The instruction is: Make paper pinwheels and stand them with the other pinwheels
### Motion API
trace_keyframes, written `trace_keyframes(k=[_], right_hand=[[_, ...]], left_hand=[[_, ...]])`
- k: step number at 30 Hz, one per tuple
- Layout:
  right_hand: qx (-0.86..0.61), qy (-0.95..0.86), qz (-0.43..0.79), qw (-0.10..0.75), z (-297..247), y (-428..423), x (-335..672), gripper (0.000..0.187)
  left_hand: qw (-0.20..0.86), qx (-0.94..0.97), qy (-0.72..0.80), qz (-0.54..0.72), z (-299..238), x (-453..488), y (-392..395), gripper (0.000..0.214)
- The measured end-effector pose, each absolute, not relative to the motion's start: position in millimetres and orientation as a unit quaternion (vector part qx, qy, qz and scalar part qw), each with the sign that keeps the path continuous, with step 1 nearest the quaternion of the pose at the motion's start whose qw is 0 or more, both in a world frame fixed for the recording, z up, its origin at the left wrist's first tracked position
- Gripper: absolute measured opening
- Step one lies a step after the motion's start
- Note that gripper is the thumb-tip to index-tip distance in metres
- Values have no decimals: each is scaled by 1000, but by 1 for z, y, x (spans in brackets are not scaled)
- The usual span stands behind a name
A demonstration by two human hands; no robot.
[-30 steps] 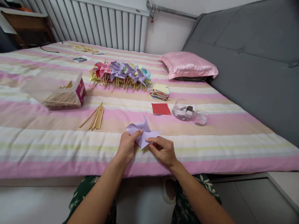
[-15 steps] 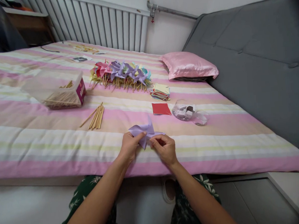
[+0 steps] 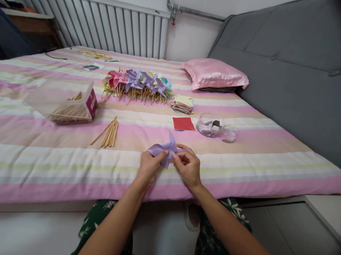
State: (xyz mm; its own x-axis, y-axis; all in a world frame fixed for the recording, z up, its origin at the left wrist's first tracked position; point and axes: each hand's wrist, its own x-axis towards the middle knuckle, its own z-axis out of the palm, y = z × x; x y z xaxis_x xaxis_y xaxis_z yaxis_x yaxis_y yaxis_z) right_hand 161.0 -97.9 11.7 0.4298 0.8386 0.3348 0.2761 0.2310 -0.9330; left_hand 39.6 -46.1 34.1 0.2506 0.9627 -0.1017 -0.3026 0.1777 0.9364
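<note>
A purple paper pinwheel (image 3: 168, 146) is held between my two hands above the front edge of the bed. My left hand (image 3: 150, 163) pinches it from the left, thumb pressed near its centre. On the other side, my right hand (image 3: 187, 164) is closed on its right part, thumb and index finger together by the centre. Whether a pin is between those fingers I cannot make out. Beyond the hands lie a red paper square (image 3: 183, 123) and, to the left, a small bunch of thin wooden sticks (image 3: 109, 133).
A clear plastic box (image 3: 89, 103) of sticks stands at left. Finished pinwheels (image 3: 139, 83) lie in a row behind, near a stack of coloured paper (image 3: 183, 103). A clear round container (image 3: 207, 126) and its lid (image 3: 228, 134) sit at right. A pink pillow (image 3: 216, 74) lies farther back.
My right hand's fingers have shifted up around the pinwheel's right blade, which they now partly cover. The pinwheel has moved slightly right and up. My left hand keeps its hold.
</note>
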Motion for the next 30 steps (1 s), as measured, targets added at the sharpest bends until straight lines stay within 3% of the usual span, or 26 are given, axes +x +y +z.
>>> trace_keyframes(k=[14, 30], right_hand=[[-597, -492, 171, 610, 15, -97, 159, 17], [-584, -489, 193, 618, 13, -97, 159, 17]], left_hand=[[652, 460, 381, 467, 25, 41, -44, 15], [627, 472, 409, 466, 23, 41, -42, 14]])
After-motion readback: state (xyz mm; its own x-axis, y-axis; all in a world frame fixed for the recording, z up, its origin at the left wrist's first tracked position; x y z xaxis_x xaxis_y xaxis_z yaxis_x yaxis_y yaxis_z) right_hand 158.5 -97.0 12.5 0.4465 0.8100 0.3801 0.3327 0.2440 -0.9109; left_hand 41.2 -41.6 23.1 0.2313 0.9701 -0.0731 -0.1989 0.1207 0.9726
